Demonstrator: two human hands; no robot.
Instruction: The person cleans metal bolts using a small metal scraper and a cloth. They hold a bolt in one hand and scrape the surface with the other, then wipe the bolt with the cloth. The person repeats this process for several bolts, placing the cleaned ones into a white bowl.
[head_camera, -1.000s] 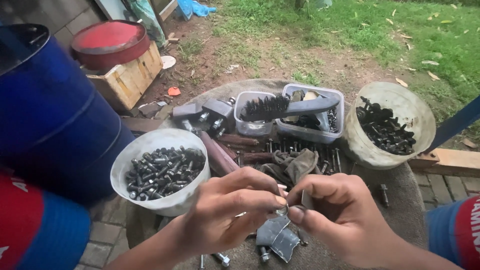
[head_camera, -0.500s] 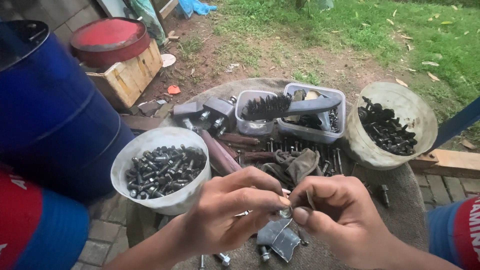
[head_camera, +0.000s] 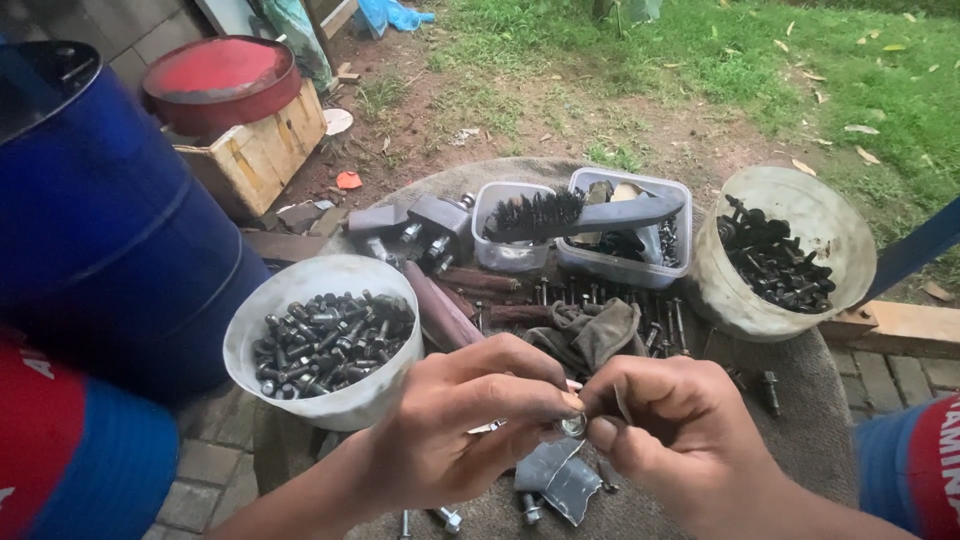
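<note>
Now, your hands:
L hand: pinching small round silver metal nut.
R hand: fingertips gripping same nut.
Nearby: white plastic tub of dark bolts, just left.

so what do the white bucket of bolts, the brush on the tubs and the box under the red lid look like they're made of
The round white bucket looks like plastic: translucent, scuffed matt wall. Its bolts look like dull grey steel. The long grey brush seems to have a plastic handle and dark wire bristles, though the bristle material is uncertain. The pale box is unfinished wood, with visible planks and grain.
</note>
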